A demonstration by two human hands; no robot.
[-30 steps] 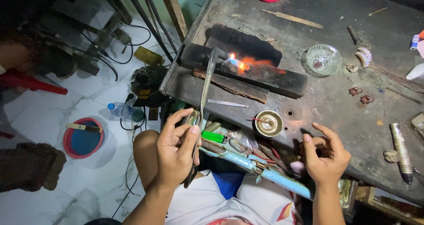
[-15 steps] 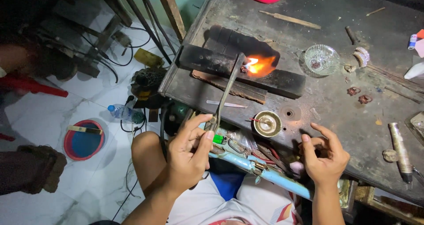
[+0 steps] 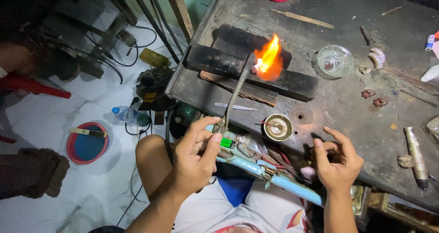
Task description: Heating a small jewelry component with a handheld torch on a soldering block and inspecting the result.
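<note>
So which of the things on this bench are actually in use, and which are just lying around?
In use:
left hand
torch
flame
charred block

Lying about:
glass dish
brass cup
wooden stick
metal cylinder
right hand, holding nothing visible

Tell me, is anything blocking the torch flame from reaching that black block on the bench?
Nothing visible does. The left hand holds the torch, and its flame plays straight onto the black block. The right hand stays apart, near the bench edge.

A metalworking workshop: scorched workbench (image 3: 347, 119), burning torch (image 3: 235, 93), charred blocks (image 3: 247, 66); tools scattered about.
</note>
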